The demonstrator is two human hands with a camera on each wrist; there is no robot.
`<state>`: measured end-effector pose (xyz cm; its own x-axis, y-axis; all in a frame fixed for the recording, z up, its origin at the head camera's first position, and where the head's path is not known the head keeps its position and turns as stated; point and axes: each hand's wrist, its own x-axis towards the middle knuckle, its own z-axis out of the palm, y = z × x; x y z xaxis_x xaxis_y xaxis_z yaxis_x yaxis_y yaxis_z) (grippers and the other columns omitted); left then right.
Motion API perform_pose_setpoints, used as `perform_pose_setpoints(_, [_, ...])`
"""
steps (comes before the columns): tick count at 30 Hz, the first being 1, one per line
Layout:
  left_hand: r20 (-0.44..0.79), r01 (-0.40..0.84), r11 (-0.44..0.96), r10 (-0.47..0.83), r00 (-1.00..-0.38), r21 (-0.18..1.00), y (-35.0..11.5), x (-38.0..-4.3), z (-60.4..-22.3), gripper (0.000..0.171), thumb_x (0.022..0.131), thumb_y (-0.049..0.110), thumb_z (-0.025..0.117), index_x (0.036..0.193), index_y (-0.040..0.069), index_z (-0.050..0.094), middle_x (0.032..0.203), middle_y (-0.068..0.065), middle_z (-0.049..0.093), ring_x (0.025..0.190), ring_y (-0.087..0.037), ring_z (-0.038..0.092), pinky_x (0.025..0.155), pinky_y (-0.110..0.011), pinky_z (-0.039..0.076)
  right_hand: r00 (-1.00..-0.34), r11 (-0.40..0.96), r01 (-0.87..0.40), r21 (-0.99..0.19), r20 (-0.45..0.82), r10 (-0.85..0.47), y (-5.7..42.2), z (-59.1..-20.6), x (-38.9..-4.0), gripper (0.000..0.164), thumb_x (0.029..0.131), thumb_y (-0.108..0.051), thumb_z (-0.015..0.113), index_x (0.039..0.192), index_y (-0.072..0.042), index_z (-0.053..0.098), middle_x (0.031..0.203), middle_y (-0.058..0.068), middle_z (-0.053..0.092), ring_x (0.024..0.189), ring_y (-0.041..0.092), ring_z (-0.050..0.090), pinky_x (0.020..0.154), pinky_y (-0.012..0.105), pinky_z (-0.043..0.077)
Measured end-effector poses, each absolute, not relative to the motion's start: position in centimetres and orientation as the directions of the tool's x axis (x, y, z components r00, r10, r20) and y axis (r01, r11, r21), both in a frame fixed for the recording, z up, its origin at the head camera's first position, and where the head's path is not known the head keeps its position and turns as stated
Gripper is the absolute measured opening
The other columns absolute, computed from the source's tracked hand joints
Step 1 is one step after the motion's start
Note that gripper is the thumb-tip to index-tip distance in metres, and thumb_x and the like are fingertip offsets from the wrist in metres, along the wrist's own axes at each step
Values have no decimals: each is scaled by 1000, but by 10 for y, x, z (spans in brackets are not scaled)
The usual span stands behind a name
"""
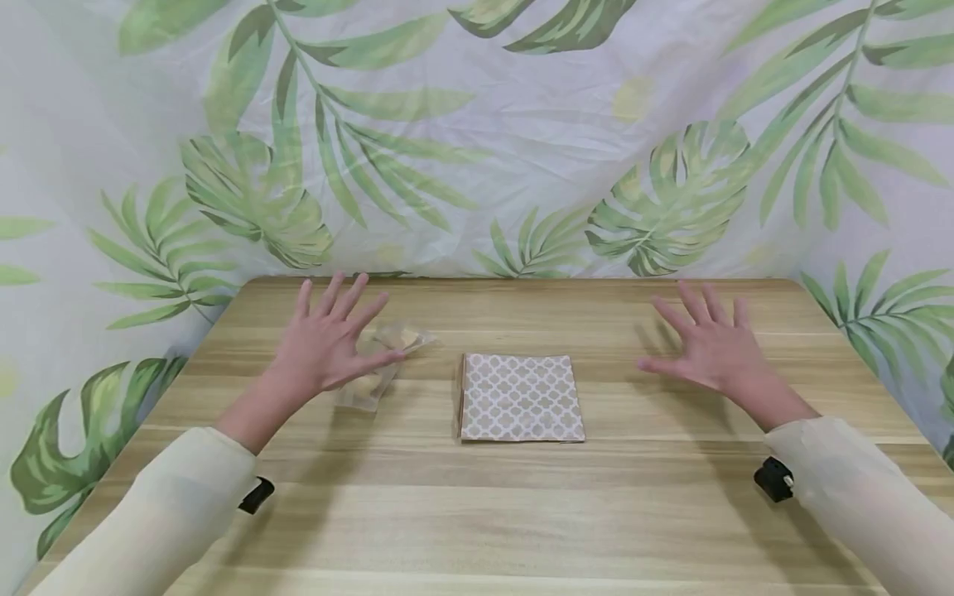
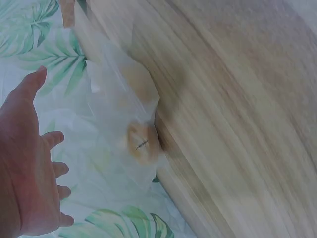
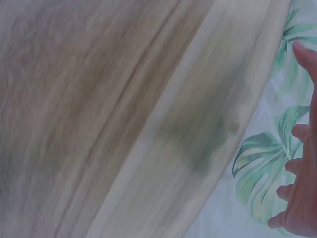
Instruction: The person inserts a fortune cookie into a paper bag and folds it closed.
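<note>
In the head view my left hand (image 1: pixel 320 343) is raised with its fingers spread, holding nothing. Behind and below it lies a see-through plastic bag (image 1: pixel 406 338) with pale yellowish contents, partly hidden by the hand. The left wrist view shows that bag (image 2: pixel 119 89) and a round, tan-rimmed piece (image 2: pixel 142 143) with small dark lettering in it. My right hand (image 1: pixel 715 348) also hovers over the table, fingers spread, with nothing in it. Between the hands lies a flat square cardboard piece (image 1: pixel 522 397) with a beige and white lattice pattern and brown edges. Neither hand touches it.
Everything rests on a wood-grain table (image 1: pixel 507 521) with rounded far corners. A white cloth (image 1: pixel 537 149) printed with green leaves hangs behind it and at both sides. A black strap piece (image 1: pixel 775 480) shows below the right sleeve, another (image 1: pixel 257 495) below the left.
</note>
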<state>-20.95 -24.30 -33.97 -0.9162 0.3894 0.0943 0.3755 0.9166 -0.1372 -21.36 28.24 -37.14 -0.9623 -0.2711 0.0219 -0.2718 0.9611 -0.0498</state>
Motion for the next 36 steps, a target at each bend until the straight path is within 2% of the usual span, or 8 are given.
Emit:
perform_pose_setpoints(7, [97, 406, 906, 418, -903, -122, -233, -207, -343, 88, 94, 72, 52, 162, 17, 38, 170, -19, 21, 156, -45, 12, 121, -70, 6, -954, 954, -297, -38, 44, -295, 273, -371, -210, 102, 87, -77, 59, 164, -16, 30, 169, 25, 14, 154, 52, 8, 115, 78, 4])
perform_pose_setpoints(15, [81, 443, 889, 453, -888, -117, -222, -206, -348, 90, 92, 71, 56, 162, 17, 37, 171, -18, 19, 157, -42, 9, 122, -69, 6, -936, 938, -345, -4, 76, -344, 265, -371, -207, 101, 85, -75, 63, 162, -17, 33, 168, 24, 19, 152, 51, 18, 114, 77, 14])
perform_pose_setpoints(22, [94, 490, 859, 506, -858, -148, -209, -207, -352, 90, 90, 73, 57, 160, 19, 41, 169, -17, 24, 157, -41, 15, 122, -67, 10, -921, 924, -383, 0, 79, -382, 255, -371, -204, 99, 85, -74, 64, 161, -17, 36, 167, 23, 24, 150, 50, 23, 114, 74, 21])
perform_pose_setpoints(29, [82, 553, 827, 561, -824, -99, -200, -207, -356, 88, 91, 71, 58, 159, 17, 44, 168, -17, 28, 156, -41, 20, 122, -66, 15, -905, 904, -424, -50, 56, -421, 246, -374, -203, 101, 86, -74, 65, 161, -14, 36, 168, 23, 23, 149, 51, 27, 115, 72, 25])
perform_pose_setpoints(36, [98, 596, 797, 604, -791, -102, -192, -205, -359, 85, 90, 68, 61, 156, 15, 49, 165, -18, 35, 153, -42, 27, 120, -66, 22, -886, 885, -462, -54, 69, -458, 236, -375, -202, 100, 85, -72, 68, 160, -13, 39, 166, 24, 28, 149, 49, 29, 115, 71, 28])
